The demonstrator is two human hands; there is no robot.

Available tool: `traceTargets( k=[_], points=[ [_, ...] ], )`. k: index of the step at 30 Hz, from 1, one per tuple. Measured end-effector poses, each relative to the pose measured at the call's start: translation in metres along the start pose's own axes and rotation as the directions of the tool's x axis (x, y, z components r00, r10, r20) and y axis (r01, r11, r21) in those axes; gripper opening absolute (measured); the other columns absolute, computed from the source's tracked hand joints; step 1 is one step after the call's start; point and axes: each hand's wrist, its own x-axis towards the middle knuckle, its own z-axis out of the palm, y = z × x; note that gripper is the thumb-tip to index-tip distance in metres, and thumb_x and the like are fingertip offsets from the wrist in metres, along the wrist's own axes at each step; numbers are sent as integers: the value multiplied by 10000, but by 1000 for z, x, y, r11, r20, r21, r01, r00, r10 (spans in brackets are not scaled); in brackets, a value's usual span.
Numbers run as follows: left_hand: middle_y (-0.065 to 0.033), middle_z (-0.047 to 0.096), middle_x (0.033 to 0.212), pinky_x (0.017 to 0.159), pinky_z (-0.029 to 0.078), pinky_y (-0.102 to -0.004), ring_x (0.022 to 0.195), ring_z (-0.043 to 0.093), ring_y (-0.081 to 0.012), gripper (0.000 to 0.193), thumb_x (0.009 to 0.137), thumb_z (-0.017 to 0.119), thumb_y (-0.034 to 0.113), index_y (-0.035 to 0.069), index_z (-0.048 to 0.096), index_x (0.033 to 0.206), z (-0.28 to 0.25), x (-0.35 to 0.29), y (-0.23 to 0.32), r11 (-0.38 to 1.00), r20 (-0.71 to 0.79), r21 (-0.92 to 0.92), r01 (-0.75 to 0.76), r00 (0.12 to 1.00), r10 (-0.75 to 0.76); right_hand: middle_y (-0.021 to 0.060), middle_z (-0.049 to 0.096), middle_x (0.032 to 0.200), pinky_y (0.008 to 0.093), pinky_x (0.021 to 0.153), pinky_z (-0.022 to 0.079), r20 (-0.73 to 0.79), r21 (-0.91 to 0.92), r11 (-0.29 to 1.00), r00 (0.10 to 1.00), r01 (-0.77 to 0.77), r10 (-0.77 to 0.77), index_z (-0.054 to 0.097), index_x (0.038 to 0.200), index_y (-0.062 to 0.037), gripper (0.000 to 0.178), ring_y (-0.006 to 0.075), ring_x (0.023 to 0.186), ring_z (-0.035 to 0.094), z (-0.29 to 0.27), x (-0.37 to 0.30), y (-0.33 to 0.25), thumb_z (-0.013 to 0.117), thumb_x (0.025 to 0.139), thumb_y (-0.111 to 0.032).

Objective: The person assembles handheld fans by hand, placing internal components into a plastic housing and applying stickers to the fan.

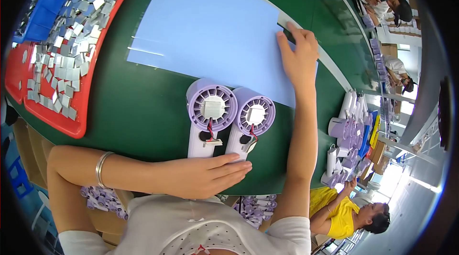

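Two lilac handheld fans lie side by side on the green tabletop, the left fan [212,108] and the right fan [255,115]. Each shows a round slotted head with a silver square plate at its centre. Red and black wires run from each head to a small connector near the white handle. Across the lower ends of the handles rests my left hand [205,176], flat with fingers stretched out. Farther off, my right hand [300,54] lies at the right edge of a light blue sheet [205,25], thumb and fingers apart. A dark patch shows between them.
A red tray [88,107] of loose silver square plates stands at the left, beside a blue bin [50,11]. More lilac fans [349,130] crowd the right side. Cartons of lilac parts [103,200] sit below the table edge. A person in yellow [349,214] sits at right.
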Motion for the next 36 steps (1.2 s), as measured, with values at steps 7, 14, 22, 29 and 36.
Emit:
traceTargets(
  k=[7,14,22,29,36],
  points=[
    [-181,513,1461,1187,309,-458,1390,452,-304,493,952,479,255,-11,572,1357,7,-4,1,999,-44,-31,-5,999,4,107,635,1020,431,943,420,-5,66,997,999,-36,36,734,1084,-16,292,292,1011,574,10,-2,-4,739,852,-193],
    [-195,546,1422,1184,317,-465,1367,478,-314,484,923,504,242,-29,604,1311,14,-4,2,997,-120,-79,15,992,-24,106,692,911,409,896,458,12,317,917,967,-243,253,733,929,-32,143,264,976,607,12,6,-3,730,838,-142],
    [-196,559,1405,1182,325,-456,1360,484,-316,468,913,514,235,-34,624,1280,13,-4,1,996,-150,-87,19,988,-32,94,657,973,406,903,426,85,87,985,986,-148,141,655,935,-33,96,285,1029,566,14,16,5,638,896,-119],
    [-181,567,1399,1185,321,-456,1360,483,-314,470,910,523,236,-35,620,1281,12,-4,3,996,-154,-84,15,988,-27,154,657,1044,382,961,447,226,412,905,974,-106,12,605,980,1,84,296,1053,600,-12,8,-2,607,932,-68],
    [-170,574,1390,1185,321,-450,1361,483,-308,467,906,529,216,-33,609,1293,17,-4,4,993,-168,-110,46,984,-65,113,670,1019,398,1048,417,55,677,732,997,-80,58,649,942,41,54,277,1192,588,-46,-18,-5,664,897,16]
  ],
)
